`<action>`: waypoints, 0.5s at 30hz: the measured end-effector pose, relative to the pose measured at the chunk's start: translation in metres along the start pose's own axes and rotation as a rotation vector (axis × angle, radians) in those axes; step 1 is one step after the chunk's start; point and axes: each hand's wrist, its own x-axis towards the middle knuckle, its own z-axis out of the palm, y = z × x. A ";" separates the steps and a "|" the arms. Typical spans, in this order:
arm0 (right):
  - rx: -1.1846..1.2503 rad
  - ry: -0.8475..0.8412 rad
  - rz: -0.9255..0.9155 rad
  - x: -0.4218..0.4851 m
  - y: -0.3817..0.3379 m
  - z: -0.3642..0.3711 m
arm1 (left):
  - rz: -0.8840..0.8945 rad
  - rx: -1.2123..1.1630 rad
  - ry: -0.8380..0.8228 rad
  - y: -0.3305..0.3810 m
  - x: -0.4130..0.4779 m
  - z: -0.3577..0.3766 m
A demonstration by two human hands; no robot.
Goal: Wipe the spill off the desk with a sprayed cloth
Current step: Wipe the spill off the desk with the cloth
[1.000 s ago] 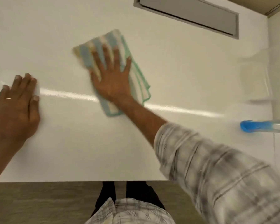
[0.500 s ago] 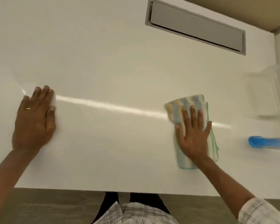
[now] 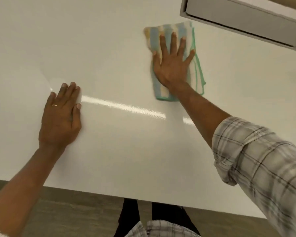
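A folded striped cloth (image 3: 155, 37) in blue, yellow and white with a green hem lies on the white desk (image 3: 120, 151), far right of centre. My right hand (image 3: 172, 65) presses flat on top of it with fingers spread, arm stretched forward. My left hand (image 3: 60, 115) rests palm down on the desk at the left, fingers together, with nothing under it. No spill stands out on the glossy surface; only a bright streak of reflected light crosses it.
A grey recessed cable slot (image 3: 243, 23) is set into the desk just beyond the cloth, at the top right. The desk's near edge runs above the brown floor (image 3: 67, 211), where my legs and plaid shirt show.
My right hand has swept the cloth from the near right part of the desk away from me toward the grey slot. The left hand stays planted. The blue-tipped bottle has left the view.
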 end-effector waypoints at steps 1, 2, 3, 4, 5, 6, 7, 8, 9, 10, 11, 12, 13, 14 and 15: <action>0.015 -0.010 -0.066 -0.012 -0.027 0.004 | -0.004 0.000 -0.010 -0.001 0.000 0.000; 0.034 -0.024 -0.139 -0.027 -0.056 0.008 | -0.015 -0.011 -0.013 -0.001 0.000 -0.001; 0.048 -0.037 -0.214 -0.044 -0.083 0.012 | -0.039 -0.036 -0.008 -0.001 0.000 -0.002; 0.055 -0.047 -0.285 -0.062 -0.106 0.015 | -0.073 -0.074 0.002 0.000 0.000 -0.003; 0.058 -0.059 -0.350 -0.080 -0.124 0.018 | -0.110 -0.116 0.014 0.002 -0.002 -0.003; 0.061 -0.072 -0.406 -0.097 -0.137 0.021 | -0.133 -0.144 0.027 0.003 -0.002 -0.003; 0.064 -0.082 -0.453 -0.115 -0.143 0.023 | -0.137 -0.151 0.040 0.002 -0.003 -0.003; 0.063 -0.090 -0.496 -0.132 -0.144 0.025 | -0.123 -0.136 0.049 0.002 -0.003 -0.002; 0.059 -0.097 -0.540 -0.149 -0.142 0.025 | -0.102 -0.111 0.051 0.000 -0.004 -0.001; 0.053 -0.105 -0.583 -0.166 -0.138 0.025 | -0.087 -0.086 0.045 -0.001 -0.004 0.000; 0.048 -0.112 -0.623 -0.182 -0.132 0.025 | -0.080 -0.067 0.031 -0.001 -0.003 0.000; 0.048 -0.115 -0.659 -0.197 -0.124 0.025 | -0.077 -0.051 0.015 0.000 -0.003 0.000; 0.055 -0.117 -0.689 -0.211 -0.115 0.024 | -0.075 -0.035 -0.002 0.001 -0.002 -0.001; 0.073 -0.116 -0.713 -0.225 -0.105 0.024 | -0.074 -0.021 -0.018 0.003 -0.002 -0.002; 0.098 -0.111 -0.732 -0.237 -0.093 0.024 | -0.069 -0.010 -0.032 0.004 -0.002 -0.004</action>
